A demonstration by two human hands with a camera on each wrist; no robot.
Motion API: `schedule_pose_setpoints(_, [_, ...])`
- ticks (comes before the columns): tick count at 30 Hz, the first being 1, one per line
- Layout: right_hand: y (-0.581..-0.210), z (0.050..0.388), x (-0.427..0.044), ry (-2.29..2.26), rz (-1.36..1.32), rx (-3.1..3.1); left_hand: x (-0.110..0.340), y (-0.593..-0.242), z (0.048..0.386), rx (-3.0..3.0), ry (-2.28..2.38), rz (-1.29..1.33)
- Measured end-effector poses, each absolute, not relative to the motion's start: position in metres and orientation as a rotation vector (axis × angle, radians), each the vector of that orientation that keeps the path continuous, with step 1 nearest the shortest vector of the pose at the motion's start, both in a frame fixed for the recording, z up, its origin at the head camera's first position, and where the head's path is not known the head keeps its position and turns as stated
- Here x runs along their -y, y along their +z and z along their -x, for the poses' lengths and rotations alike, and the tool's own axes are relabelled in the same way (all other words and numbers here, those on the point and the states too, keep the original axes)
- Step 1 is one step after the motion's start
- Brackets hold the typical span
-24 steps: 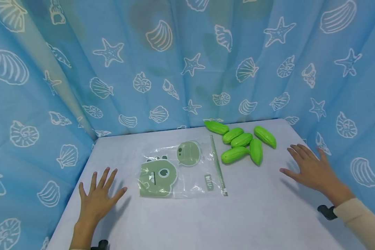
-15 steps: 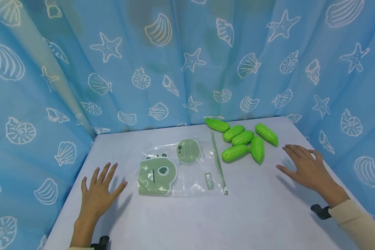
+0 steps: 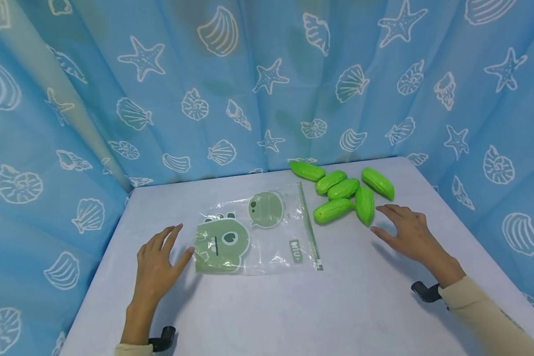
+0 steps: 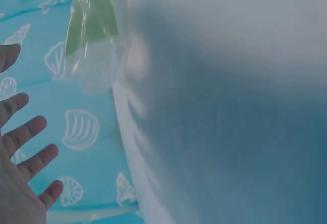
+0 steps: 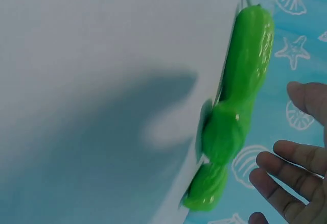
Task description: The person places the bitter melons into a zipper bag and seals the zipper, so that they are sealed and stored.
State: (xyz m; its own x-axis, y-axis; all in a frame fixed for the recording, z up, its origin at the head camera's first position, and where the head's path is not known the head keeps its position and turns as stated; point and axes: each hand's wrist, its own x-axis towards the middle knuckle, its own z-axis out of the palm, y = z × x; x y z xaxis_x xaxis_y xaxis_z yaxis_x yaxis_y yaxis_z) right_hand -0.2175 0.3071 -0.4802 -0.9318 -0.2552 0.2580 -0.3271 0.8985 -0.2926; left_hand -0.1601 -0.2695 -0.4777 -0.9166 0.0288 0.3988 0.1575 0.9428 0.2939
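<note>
A clear zip bag (image 3: 271, 252) with green cartoon prints lies flat mid-table, its green slider strip on the right side. Just left of it hovers my left hand (image 3: 157, 269), fingers spread and holding nothing; the thumb tip is near the bag's edge. Several bright green cucumber-like vegetables (image 3: 333, 211) are grouped behind and right of the bag. Beside them, on the right, is my right hand (image 3: 411, 235), loosely bent and holding nothing. Its fingertips are close to the nearest upright vegetable (image 3: 364, 205). The right wrist view shows the hand apart from the vegetables (image 5: 248, 55).
A white cloth (image 3: 293, 316) covers the table. Blue curtains (image 3: 231, 99) with white shells and starfish enclose it at the back and both sides. A black camera mount (image 3: 162, 339) sits at the left wrist, another mount (image 3: 425, 291) at the right.
Both hands have moved inward: the left rightward to the bag's edge, the right leftward to the green vegetables. The head view has shifted slightly. Bag and vegetables stay in place.
</note>
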Motion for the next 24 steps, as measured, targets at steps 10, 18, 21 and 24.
schedule_pose_setpoints(10, [-0.484,0.219,-0.277,0.704,-0.454,2.856,0.236,-0.482,0.172,2.637,-0.561,0.222])
schedule_pose_setpoints(18, [-0.492,0.221,-0.263,0.785,-0.494,2.824,0.21,-0.487,0.177,2.577,-0.671,0.305])
schedule_pose_setpoints(21, [-0.494,0.222,-0.26,0.817,-0.508,2.807,0.201,-0.487,0.179,2.568,-0.682,0.322])
schedule_pose_setpoints(24, [-0.496,0.223,-0.257,0.847,-0.519,2.797,0.191,-0.486,0.18,2.56,-0.706,0.343])
